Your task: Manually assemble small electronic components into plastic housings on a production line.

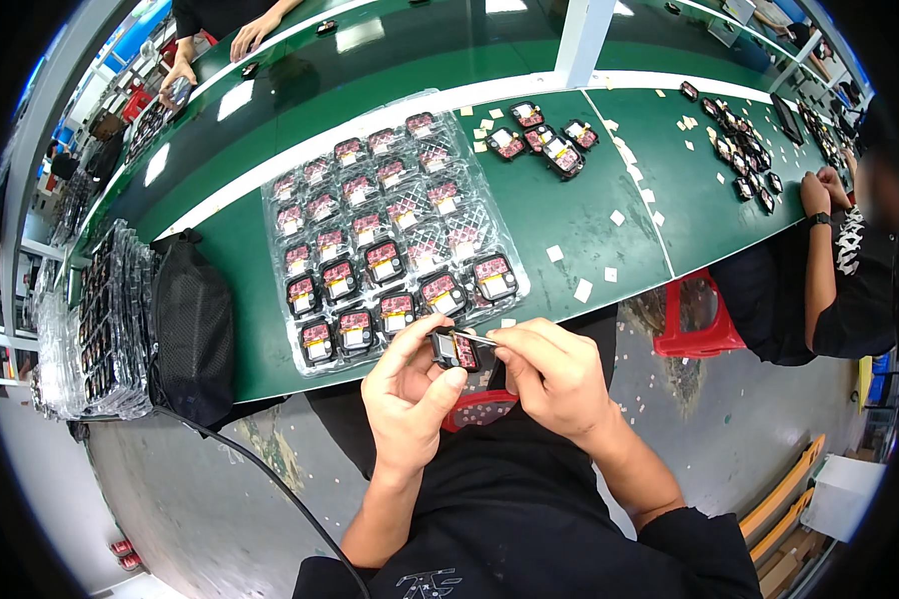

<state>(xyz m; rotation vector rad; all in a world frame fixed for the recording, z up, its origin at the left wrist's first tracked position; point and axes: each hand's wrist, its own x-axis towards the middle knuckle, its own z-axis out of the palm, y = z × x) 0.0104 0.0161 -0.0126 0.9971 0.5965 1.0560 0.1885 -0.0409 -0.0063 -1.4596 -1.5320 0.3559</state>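
Above the near edge of the table, my left hand point(407, 409) pinches a small black device housing point(442, 349) with a red circuit board inside it. My right hand point(557, 377) grips thin metal tweezers point(479, 339), whose tip reaches over the housing. Just beyond my hands lies a clear plastic tray point(430, 247) with rows of similar housings. Those in the nearer rows have thick black frames, such as the housing point(492, 279) at the near right. A few pockets show a crossed pattern with no housing in them.
Several housings point(561, 155) are grouped right of the tray, with small pale paper squares point(583, 291) scattered around. Stacked trays point(115, 319) and a black bag point(192, 324) stand at the left. A co-worker point(819, 260) sits at the right, near a red stool point(691, 319).
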